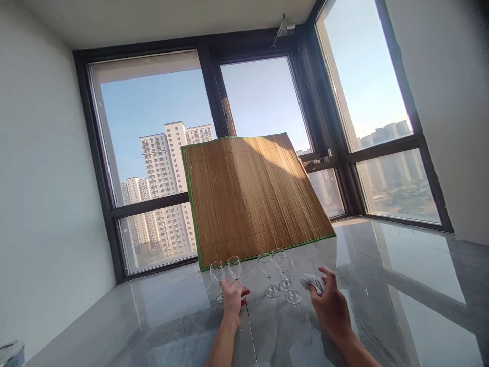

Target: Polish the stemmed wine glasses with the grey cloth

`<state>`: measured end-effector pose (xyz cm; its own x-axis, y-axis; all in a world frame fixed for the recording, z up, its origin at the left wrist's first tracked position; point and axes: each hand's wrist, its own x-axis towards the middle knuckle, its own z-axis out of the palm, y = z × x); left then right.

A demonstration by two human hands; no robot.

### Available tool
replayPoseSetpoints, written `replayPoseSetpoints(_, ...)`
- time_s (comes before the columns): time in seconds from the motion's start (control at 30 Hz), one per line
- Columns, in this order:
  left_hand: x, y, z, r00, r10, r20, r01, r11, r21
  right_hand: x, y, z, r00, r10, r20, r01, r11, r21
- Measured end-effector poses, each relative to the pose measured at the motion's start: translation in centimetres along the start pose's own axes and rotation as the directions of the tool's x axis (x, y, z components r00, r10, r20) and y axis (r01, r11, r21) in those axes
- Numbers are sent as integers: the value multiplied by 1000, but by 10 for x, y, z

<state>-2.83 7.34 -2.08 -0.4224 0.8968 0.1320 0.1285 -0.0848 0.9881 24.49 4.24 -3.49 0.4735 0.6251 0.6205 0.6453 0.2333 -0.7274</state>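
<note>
Several clear stemmed wine glasses stand in a row on the glossy grey marble surface [382,285]. My left hand [232,300] reaches to the foot of the second glass from the left [234,267], with fingers curled near its stem; another glass [217,275] stands just left of it. A small red thing [245,293] shows at my fingertips. My right hand [330,306] holds a crumpled white cloth [312,281] just right of the rightmost glass [288,278]. Two more glasses [267,272] stand between my hands.
A bamboo mat [252,196] with green edging leans upright against the dark-framed windows [212,86] behind the glasses. White walls stand on both sides. A pale object [11,352] sits at the lower left corner. Tall buildings show outside.
</note>
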Motion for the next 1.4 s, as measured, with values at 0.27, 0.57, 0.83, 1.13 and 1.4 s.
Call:
replayPoseSetpoints(0.27,-17,13,8,920,390,-24,-365,880,305,-2,-11,-9,992,-122,-41,124,991,43)
replayPoseSetpoints(0.57,-76,53,27,797,475,374,-590,478,650,-44,-65,-13,530,-842,98,825,539,172)
replayPoseSetpoints(0.83,-73,46,26,763,501,408,-642,517,566,-19,-42,-13,771,-637,17,635,770,53)
replayPoseSetpoints(1.13,-70,50,21,853,431,296,-482,428,765,-28,-52,-16,822,-525,222,458,840,292)
replayPoseSetpoints(1.4,-85,54,30,822,419,386,-547,392,739,-25,-51,-7,848,-384,365,233,889,393)
